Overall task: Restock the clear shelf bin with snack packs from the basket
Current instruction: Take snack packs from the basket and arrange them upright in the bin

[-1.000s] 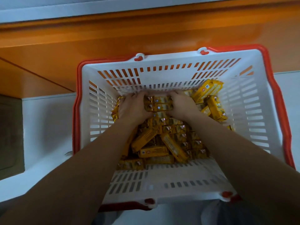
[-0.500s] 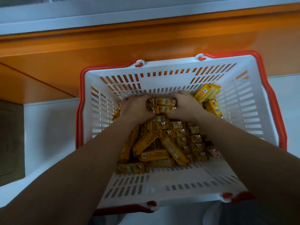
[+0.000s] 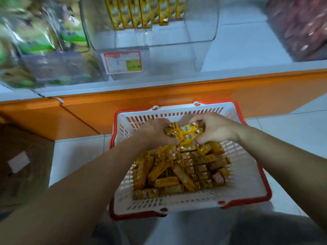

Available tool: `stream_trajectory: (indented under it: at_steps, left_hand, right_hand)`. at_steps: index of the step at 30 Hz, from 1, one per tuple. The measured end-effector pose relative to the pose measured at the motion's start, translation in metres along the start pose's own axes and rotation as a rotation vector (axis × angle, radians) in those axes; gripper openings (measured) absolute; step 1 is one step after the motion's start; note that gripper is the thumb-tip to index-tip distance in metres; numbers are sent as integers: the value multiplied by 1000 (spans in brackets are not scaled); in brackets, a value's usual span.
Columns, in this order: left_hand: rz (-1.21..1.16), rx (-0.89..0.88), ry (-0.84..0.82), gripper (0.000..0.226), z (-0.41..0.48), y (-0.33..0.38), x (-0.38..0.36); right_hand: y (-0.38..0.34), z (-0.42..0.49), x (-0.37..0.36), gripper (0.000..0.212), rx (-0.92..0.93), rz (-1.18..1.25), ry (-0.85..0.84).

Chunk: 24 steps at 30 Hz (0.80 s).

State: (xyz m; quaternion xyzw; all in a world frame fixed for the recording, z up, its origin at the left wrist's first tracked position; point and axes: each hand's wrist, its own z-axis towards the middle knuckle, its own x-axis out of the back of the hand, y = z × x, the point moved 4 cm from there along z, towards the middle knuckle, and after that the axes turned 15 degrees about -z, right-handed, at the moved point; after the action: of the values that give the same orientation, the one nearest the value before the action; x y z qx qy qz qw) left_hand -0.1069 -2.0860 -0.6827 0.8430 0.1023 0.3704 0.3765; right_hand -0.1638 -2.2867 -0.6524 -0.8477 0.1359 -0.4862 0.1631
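Between the two hands, a bundle of snack packs hung over the far end of the basket, its long axis seemingly running hand to hand. The left hand and right hand each curled round one end, equally near. Beyond and above both, slightly leftward, stood the one clear shelf bin, with roughly seven upright packs at its back. Beneath the wrists lay loose packs, too many to count.

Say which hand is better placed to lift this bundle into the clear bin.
Left, marginally: the left hand sits almost straight below the clear bin; the right hand is nearer its right edge. Both grip the bundle.
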Motion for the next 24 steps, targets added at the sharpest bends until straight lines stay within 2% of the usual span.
stream_trajectory:
  at_steps: [2,4,7,10,14,19,22,24]
  left_hand:
    - [-67,12,-19,85,-28,27,23]
    - [-109,-6,-26,87,-59,55,46]
    - [-220,-70,-2,57,-105,89,74]
    - [-453,-159,29,55,-142,110,86]
    - [-810,-173,92,66,-161,115,87]
    - [-959,-109,88,77,-149,116,79]
    - [-1024,-124,49,63,-143,118,81]
    - [-1075,-142,39,49,-141,120,84]
  right_hand:
    - [-19,-27,28,60,2,-52,-30]
    - [-41,-57,54,65,45,-58,31]
    - [-76,-101,84,67,116,-28,85]
    - [-98,-130,102,67,139,-4,82]
    - [-114,-145,108,64,169,249,143]
    - [-123,-130,114,67,220,424,189]
    - [-118,-119,110,79,207,704,217]
    - [-117,-113,108,71,184,885,281]
